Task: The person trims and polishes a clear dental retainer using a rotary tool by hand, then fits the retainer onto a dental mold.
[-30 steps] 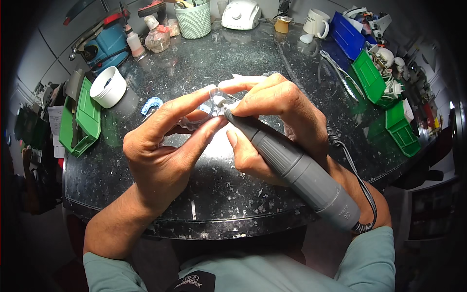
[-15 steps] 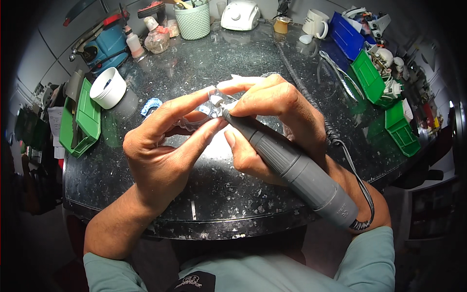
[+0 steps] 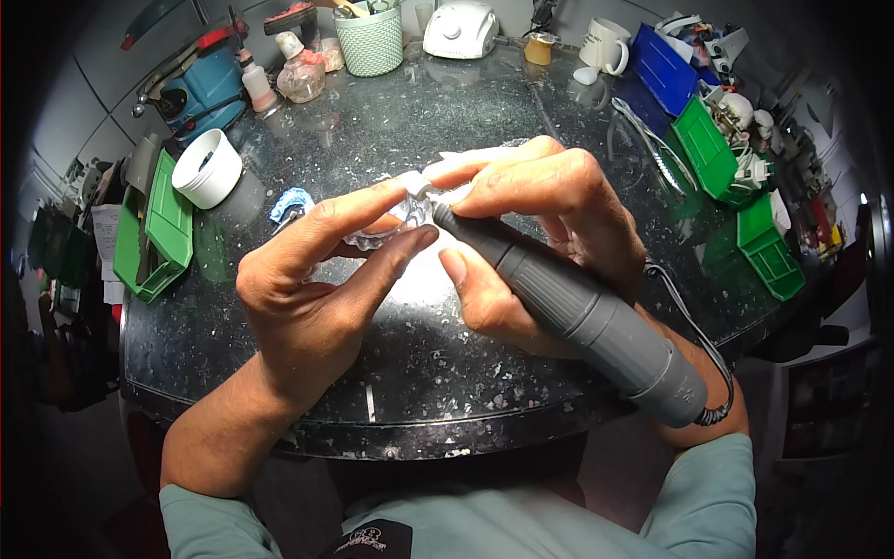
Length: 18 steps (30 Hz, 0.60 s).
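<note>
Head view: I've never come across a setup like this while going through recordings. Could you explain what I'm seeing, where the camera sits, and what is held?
There is no robot here, just a person working with bare hands. The camera is the left one of two worn on the head, looking down; its fisheye lens bends straight edges near the rim.

The left hand holds a clear plastic piece between fingers and thumb. The right hand grips a dark grey handpiece with a cable at its back end. Its pale tip is at the clear piece; whether they touch is hard to tell.

On the dark speckled tabletop stand a white tub, a mint basket and a mug.
</note>
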Tool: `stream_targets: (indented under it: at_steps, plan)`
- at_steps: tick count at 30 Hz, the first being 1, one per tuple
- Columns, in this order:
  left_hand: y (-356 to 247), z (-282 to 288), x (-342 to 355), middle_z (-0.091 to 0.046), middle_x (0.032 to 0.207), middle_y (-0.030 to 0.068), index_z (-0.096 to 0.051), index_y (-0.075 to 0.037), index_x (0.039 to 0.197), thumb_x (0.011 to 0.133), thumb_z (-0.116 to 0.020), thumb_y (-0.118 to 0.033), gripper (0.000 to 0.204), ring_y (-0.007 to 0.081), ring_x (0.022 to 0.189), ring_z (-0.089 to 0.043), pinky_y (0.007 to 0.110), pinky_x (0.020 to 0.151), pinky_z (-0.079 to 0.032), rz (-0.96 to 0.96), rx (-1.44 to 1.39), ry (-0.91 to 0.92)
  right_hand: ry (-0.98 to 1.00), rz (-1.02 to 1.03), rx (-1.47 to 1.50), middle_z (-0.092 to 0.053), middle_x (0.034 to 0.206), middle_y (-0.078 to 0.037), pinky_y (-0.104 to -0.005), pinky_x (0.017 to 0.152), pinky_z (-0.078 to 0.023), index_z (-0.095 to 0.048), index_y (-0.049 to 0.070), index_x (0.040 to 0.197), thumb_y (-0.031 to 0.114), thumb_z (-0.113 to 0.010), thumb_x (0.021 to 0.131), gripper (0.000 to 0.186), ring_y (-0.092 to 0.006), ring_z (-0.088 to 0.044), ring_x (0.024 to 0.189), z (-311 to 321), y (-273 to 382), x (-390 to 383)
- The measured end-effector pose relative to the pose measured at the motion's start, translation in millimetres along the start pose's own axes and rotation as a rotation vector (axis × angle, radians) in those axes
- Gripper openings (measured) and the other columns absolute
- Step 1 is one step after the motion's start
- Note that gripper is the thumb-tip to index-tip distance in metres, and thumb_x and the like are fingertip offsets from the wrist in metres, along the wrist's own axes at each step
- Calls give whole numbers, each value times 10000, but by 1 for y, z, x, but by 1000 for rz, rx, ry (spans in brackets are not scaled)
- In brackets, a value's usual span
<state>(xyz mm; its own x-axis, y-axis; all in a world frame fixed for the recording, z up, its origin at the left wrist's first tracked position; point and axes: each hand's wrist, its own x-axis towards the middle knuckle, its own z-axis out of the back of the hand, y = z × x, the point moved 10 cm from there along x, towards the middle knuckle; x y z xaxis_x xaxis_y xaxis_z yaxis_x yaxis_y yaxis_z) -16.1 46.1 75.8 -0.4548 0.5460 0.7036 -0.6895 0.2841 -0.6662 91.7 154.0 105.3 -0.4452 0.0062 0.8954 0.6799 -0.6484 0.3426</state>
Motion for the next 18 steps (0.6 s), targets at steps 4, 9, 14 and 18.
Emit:
stream_targets:
  at_steps: [4, 9, 14, 18]
  plan:
    - [2, 1, 0, -737, 983, 119, -716, -6, 1102, 755, -790, 60, 361, 127, 831, -695, 245, 720, -552, 13, 18, -1, 8, -57, 16, -620, 972, -139, -380, 847, -566, -555, -12, 1028, -132, -687, 654, 414, -262, -675, 924, -2, -4, -2]
    - [0, 3, 1, -740, 969, 120, -722, -3, 1086, 751, -793, 59, 348, 124, 824, -695, 243, 715, -546, -11, 81, -7, 64, 101, -23, -634, 965, -154, -372, 800, -569, -556, -12, 1029, -136, -697, 653, 421, -253, -670, 894, -6, 9, 0]
    - [-5, 3, 1, -743, 946, 122, -723, -2, 1077, 748, -795, 60, 343, 129, 806, -701, 245, 710, -544, -78, 138, -3, 8, -35, -24, -632, 934, -134, -352, 789, -562, -576, -13, 992, -142, -691, 616, 413, -274, -679, 899, 0, -1, 1]
    - [-12, 2, 4, -743, 909, 120, -730, 0, 1036, 760, -786, 57, 288, 139, 780, -702, 249, 678, -533, -155, 203, 9, -4, 26, -16, -630, 924, -131, -351, 784, -560, -577, -10, 988, -136, -693, 603, 421, -279, -683, 909, -1, 4, 2]
